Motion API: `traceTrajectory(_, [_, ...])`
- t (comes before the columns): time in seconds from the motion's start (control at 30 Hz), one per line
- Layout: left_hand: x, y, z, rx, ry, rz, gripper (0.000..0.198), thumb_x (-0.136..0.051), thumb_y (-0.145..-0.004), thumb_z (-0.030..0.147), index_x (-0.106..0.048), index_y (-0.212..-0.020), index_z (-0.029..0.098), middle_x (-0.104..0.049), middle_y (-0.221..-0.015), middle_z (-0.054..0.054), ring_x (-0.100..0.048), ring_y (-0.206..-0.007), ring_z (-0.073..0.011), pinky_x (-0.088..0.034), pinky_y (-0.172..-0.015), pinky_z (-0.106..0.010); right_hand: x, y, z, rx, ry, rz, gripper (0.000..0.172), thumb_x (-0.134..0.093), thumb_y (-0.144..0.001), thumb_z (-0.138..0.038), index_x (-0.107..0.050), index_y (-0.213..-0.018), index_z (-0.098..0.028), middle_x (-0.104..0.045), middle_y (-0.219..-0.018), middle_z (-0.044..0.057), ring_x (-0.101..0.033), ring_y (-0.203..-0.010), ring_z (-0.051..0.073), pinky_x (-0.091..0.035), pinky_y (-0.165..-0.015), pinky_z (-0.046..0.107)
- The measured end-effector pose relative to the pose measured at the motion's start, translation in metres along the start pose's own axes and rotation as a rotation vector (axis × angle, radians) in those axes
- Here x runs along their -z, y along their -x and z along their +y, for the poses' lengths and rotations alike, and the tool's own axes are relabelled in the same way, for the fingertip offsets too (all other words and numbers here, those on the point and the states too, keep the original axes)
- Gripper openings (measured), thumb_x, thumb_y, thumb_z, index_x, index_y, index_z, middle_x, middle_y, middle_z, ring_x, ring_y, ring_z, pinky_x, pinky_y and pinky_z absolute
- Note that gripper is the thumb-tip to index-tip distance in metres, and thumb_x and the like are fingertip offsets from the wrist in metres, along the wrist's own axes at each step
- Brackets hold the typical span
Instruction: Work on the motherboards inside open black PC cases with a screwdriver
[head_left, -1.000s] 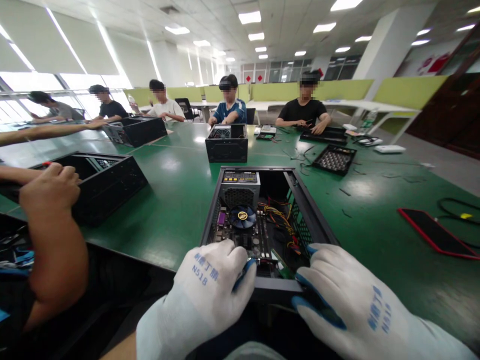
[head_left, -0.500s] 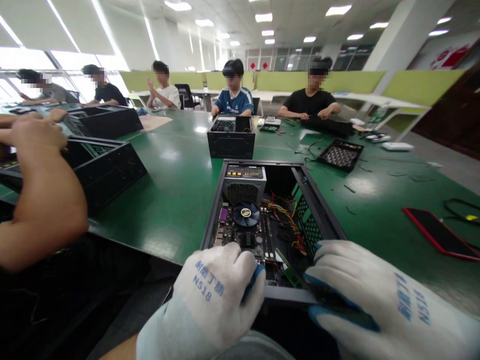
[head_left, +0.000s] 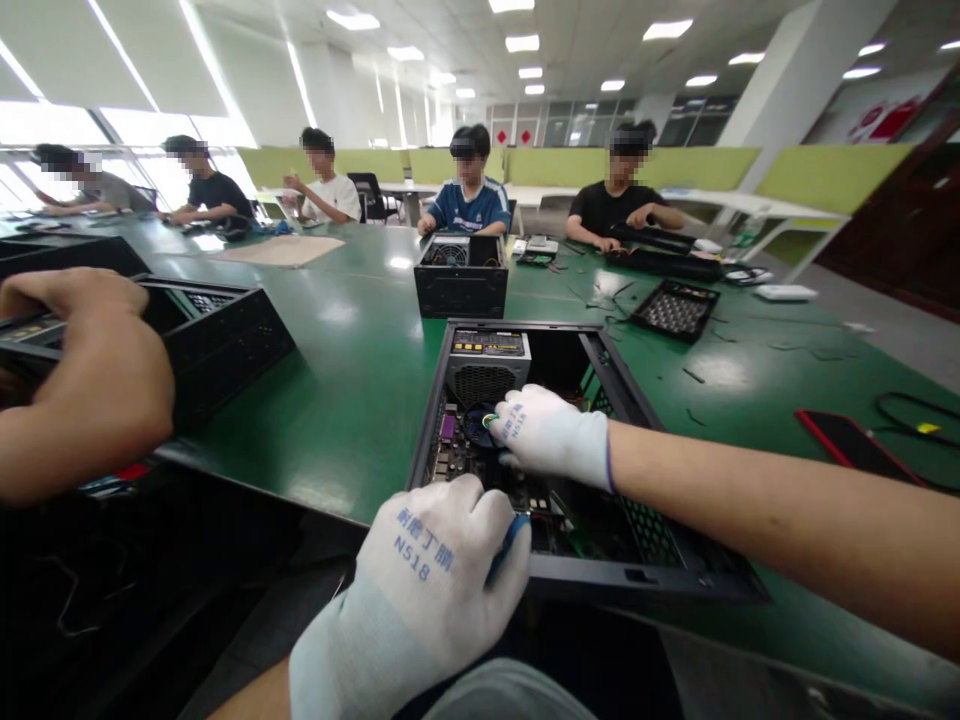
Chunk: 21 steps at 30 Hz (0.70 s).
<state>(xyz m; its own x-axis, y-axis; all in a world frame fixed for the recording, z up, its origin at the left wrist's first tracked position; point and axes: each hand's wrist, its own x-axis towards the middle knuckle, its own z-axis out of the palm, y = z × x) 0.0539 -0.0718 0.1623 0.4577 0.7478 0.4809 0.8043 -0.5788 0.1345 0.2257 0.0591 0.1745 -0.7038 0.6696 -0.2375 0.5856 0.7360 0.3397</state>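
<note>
Blue-lettered white gloves (head_left: 469, 605)

The left hand (head_left: 446, 560) is wearing one bearing blue Chinese characters (head_left: 424, 537) above "N518", blue showing on its inner face. The right hand (head_left: 544, 430) is wearing its match, purplish-blue edging the pale cuff (head_left: 596, 448). The right forearm (head_left: 742, 515) is showing bare.

The right hand (head_left: 553, 432) partly obscures a cooling fan (head_left: 475, 430). The left hand (head_left: 444, 568) hides its fingertips. A co-worker's arm (head_left: 112, 375) is cropped at left.

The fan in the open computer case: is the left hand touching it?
Apart: the head view shows a strip of motherboard between the left hand and the fan.
</note>
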Motion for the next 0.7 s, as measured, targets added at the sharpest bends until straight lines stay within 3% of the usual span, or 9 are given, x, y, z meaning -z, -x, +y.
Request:
traceTrajectory(0.13, [-0.001,0.000,0.001,0.008,-0.003,0.011,0.025,-0.057,-0.099,0.035,-0.051,-0.076,0.027,-0.059,-0.070,-0.001,-0.057,-0.057,-0.0211,-0.031,-0.053,-0.038,-0.004,-0.017,-0.007,0.044,0.018,-0.028,0.018,-0.066,-0.093,-0.025,-0.078,-0.103,-0.016,-0.079,-0.105,0.014,-0.074,-0.098,0.030,-0.051,-0.077,0.038])
traceTrajectory(0.27, [-0.002,0.000,0.001,0.001,0.003,0.021,0.025,-0.058,-0.099,0.035,-0.052,-0.077,0.026,-0.059,-0.070,-0.001,-0.058,-0.056,-0.0213,-0.031,-0.052,-0.037,-0.005,-0.015,-0.008,0.054,0.034,-0.050,0.021,-0.059,-0.094,-0.016,-0.079,-0.098,-0.016,-0.080,-0.101,0.015,-0.075,-0.092,0.028,-0.050,-0.075,0.037])
traceTrajectory(0.5, [0.000,0.000,0.002,0.011,0.020,0.024,0.025,-0.058,-0.099,0.035,-0.051,-0.077,0.026,-0.060,-0.071,-0.001,-0.059,-0.058,-0.0202,-0.034,-0.052,-0.037,0.006,0.004,0.001,0.080,0.019,-0.048,0.021,-0.067,-0.088,-0.023,-0.079,-0.104,-0.016,-0.079,-0.104,0.014,-0.074,-0.099,0.030,-0.050,-0.079,0.037])
traceTrajectory(0.7, [0.001,-0.001,0.002,0.005,0.026,0.025,0.023,-0.056,-0.099,0.035,-0.052,-0.078,0.027,-0.059,-0.072,-0.001,-0.059,-0.058,-0.0221,-0.035,-0.051,-0.039,0.018,0.022,0.017,-0.111,0.002,-0.099,0.025,-0.060,-0.094,-0.029,-0.082,-0.103,-0.019,-0.080,-0.102,0.013,-0.075,-0.096,0.028,-0.050,-0.079,0.036])
